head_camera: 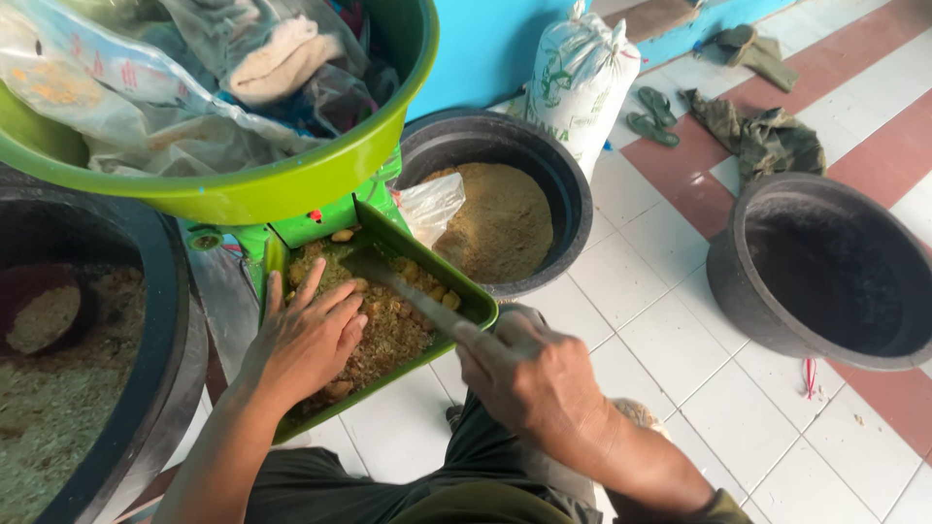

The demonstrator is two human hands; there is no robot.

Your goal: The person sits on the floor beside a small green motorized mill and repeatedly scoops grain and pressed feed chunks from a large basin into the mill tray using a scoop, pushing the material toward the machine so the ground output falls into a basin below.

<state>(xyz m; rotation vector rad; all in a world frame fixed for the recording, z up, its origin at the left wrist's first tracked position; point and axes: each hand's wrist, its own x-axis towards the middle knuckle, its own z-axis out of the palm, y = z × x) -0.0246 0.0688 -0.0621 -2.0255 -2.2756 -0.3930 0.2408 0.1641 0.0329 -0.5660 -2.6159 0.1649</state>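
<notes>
Landmark: green tray point(482, 309), a shallow rectangular pan tilted down from a green machine point(320, 225) toward the person's lap, so that the coarse brown-yellow mash point(388, 335) lies spread along it within reach of both hands. Far left of the tray – dark tub point(165, 320) holding pale crumbly meal, close enough to be reached from the seat. Above and left of the tray – lime-green basin point(291, 189) stacked with crumpled plastic bags and cloth, perched over the machine out of the way. On the tray's left half – left hand point(309, 340), palm down and fingers spread flat on the mash, gripping nothing, apparently pressing or steadying the heap. At the tray's near right corner – right hand point(529, 374), fingers closed around the handle of a flat scraper point(403, 286) whose blade lies across the mash, angled up the tray. Behind the tray to the right – black tub point(573, 184) of fine tan powder, a clear bag at its rim. Further right – white sack point(581, 78) leaning on the blue wall; far right – an empty black tub point(728, 281) on the tiled floor
</notes>
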